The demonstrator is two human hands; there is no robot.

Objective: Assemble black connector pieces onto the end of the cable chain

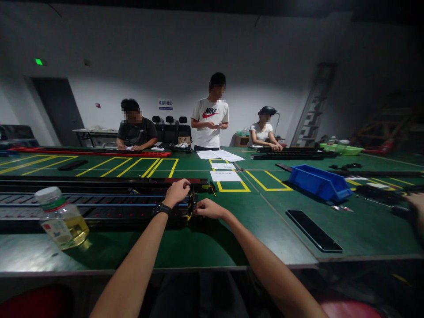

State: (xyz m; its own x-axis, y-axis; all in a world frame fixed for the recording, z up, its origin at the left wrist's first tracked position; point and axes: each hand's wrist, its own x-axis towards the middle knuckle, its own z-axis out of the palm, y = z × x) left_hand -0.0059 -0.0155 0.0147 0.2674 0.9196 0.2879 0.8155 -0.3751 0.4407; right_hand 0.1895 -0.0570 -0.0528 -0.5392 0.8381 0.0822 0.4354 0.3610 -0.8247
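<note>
A long black strip-shaped assembly (109, 212) with blue lines and small red dots lies along the table in front of me, reaching past the left edge of the view. My left hand (177, 193), with a dark band on the wrist, is bent over its right end, fingers curled down and partly hidden. At the black end piece (190, 205), marked with bits of yellow, my right hand (210, 208) pinches with fingertips together. Whatever lies between those fingers is too small to make out. Thin yellow and black wires (212, 189) stick out just behind.
A clear bottle of yellow liquid (62, 221) stands at the front left. To my right are a phone (313, 230) and a blue bin (319, 183). Printed papers (225, 176) lie ahead. Three people are across the green table; another person's hand (416, 205) shows at the right edge.
</note>
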